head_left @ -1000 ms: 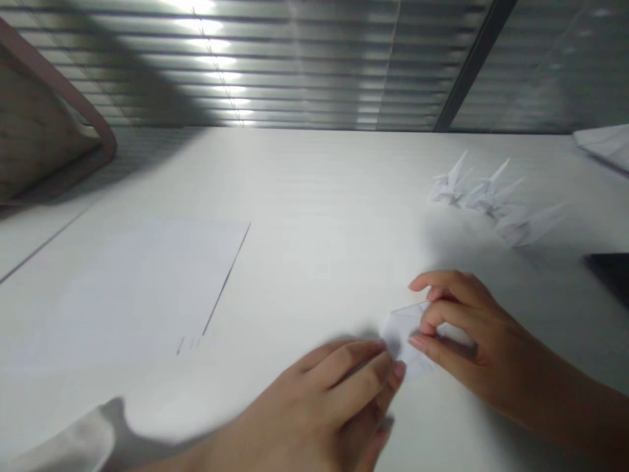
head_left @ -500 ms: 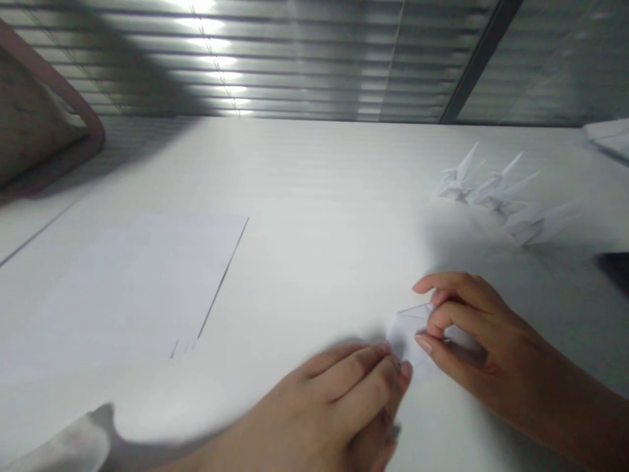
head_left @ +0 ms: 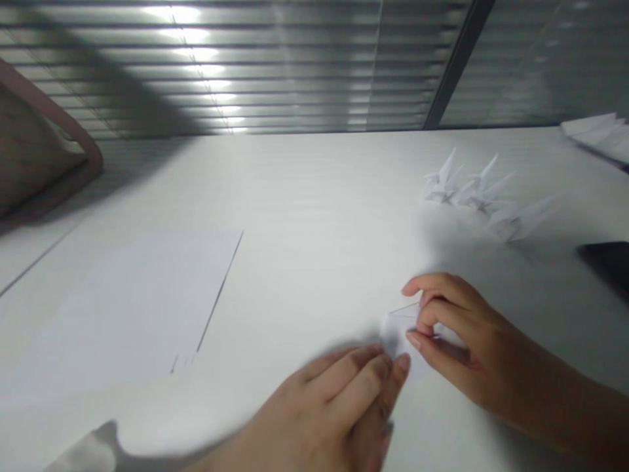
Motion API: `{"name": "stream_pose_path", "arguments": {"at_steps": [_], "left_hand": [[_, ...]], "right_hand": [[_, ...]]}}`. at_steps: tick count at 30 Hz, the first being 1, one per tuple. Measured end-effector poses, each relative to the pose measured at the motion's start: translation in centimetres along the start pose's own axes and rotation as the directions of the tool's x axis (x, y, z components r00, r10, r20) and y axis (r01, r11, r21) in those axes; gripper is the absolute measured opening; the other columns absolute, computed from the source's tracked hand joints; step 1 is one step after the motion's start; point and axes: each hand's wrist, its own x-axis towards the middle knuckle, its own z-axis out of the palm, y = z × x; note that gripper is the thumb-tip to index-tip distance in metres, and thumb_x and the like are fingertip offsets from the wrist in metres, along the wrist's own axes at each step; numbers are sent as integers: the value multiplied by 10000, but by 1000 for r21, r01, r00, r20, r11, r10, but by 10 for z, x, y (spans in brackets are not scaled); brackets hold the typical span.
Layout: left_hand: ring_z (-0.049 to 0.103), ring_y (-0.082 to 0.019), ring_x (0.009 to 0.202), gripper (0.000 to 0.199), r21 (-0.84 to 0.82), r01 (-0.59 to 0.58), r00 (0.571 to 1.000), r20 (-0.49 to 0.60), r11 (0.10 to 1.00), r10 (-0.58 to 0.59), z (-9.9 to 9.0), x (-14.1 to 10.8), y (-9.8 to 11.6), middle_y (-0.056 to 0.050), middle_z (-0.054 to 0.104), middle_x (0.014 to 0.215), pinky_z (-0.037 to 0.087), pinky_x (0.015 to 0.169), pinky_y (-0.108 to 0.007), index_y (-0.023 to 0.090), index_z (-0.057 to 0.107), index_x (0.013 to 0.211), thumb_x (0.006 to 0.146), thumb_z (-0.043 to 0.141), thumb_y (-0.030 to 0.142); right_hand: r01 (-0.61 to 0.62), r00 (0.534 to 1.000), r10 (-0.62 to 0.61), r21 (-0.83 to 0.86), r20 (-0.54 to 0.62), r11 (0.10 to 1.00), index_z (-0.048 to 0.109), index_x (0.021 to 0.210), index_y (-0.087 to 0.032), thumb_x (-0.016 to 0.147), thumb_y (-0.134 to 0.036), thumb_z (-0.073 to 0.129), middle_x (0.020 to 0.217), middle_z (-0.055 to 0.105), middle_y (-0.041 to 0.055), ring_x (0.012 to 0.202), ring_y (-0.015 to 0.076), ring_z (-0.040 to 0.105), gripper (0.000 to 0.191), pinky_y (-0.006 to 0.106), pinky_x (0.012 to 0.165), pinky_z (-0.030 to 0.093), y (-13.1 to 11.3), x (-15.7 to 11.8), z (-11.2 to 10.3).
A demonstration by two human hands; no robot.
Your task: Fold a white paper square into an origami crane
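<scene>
A small folded piece of white paper (head_left: 396,333) lies low on the table between my two hands. At its lower left edge, my left hand (head_left: 339,393) pinches it, with thumb and fingertips close together. My right hand (head_left: 452,328) bends over the right side of the same paper, thumb and a curled finger closed on it, while the index finger arches out above the far edge. My right fingers cover part of the folds.
Three white paper cranes (head_left: 511,219) stand beyond my right hand. Large white paper sheets (head_left: 132,301) lie on the left of the white table (head_left: 304,196). A dark flat object (head_left: 607,259) is at the right edge, a pink-edged bag (head_left: 44,144) at the far left, window blinds behind.
The camera has turned slightly, so the cranes and blinds sit further left in view. Both hands stay on the folded paper with nearly the same hold.
</scene>
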Motion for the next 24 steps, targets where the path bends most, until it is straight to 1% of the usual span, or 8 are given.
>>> {"name": "stream_pose_path", "arguments": {"at_steps": [2, 6, 7, 10, 13, 19, 24], "left_hand": [[549, -192, 1178, 435, -2, 26, 999, 22, 1000, -26, 0, 2, 1, -41, 651, 1192, 463, 1035, -300, 145, 460, 1400, 976, 460, 241], [551, -196, 1143, 502, -14, -32, 999, 36, 999, 33, 2, 4, 2, -41, 655, 1161, 439, 1048, -292, 127, 453, 1405, 963, 494, 363], [546, -199, 1146, 505, -7, -2, 999, 47, 1000, 2, 1, 4, 3, -46, 653, 1161, 427, 1060, -300, 119, 462, 1398, 959, 505, 366], [545, -202, 1141, 477, 27, 33, 999, 30, 999, -34, -3, 4, 7, -60, 654, 1152, 417, 1071, -308, 87, 501, 1358, 954, 518, 341], [554, -198, 1126, 444, 54, 17, 1000, -4, 998, -17, -5, 4, 7, -70, 660, 1152, 432, 1060, -309, 80, 536, 1320, 965, 500, 344], [575, -194, 1102, 430, 98, -28, 998, -44, 995, 33, 2, 3, -1, -53, 667, 1172, 428, 1054, -299, 99, 541, 1324, 1007, 408, 358], [580, -182, 1087, 425, 147, -52, 996, -64, 988, 62, 6, 0, -4, -30, 673, 1183, 420, 1056, -290, 106, 548, 1319, 1027, 365, 355]], "right_hand": [[-11, 1000, 11, 18, -11, 1000, 426, 826, -226, 886, -95, 513, 1114, 474, 90, 1121, 196, 500, 168, 352, 931, 419, 0, 0, 1], [-9, 1000, 10, 42, -14, 999, 435, 826, -226, 878, -98, 524, 1110, 491, 91, 1109, 203, 517, 165, 372, 920, 421, 0, 0, 2], [-7, 1000, 8, 30, -20, 1000, 439, 820, -227, 874, -97, 529, 1098, 505, 88, 1101, 206, 522, 167, 383, 914, 418, 0, 1, 2], [-1, 998, -2, -58, -63, 998, 447, 779, -230, 851, -115, 574, 1063, 552, 74, 1071, 227, 536, 186, 436, 907, 390, 2, 1, 2], [-11, 995, 0, -118, -95, 993, 463, 756, -233, 834, -147, 611, 1070, 578, 77, 1070, 250, 538, 188, 474, 911, 375, 5, -1, 2], [-93, 990, 89, -30, -106, 995, 509, 761, -236, 846, -211, 595, 1128, 568, 98, 1143, 267, 515, 124, 454, 921, 434, 10, -6, -1], [-108, 989, 105, -23, -101, 994, 511, 756, -239, 840, -178, 580, 1132, 560, 100, 1152, 269, 502, 125, 456, 921, 436, 12, -7, -1]]}}
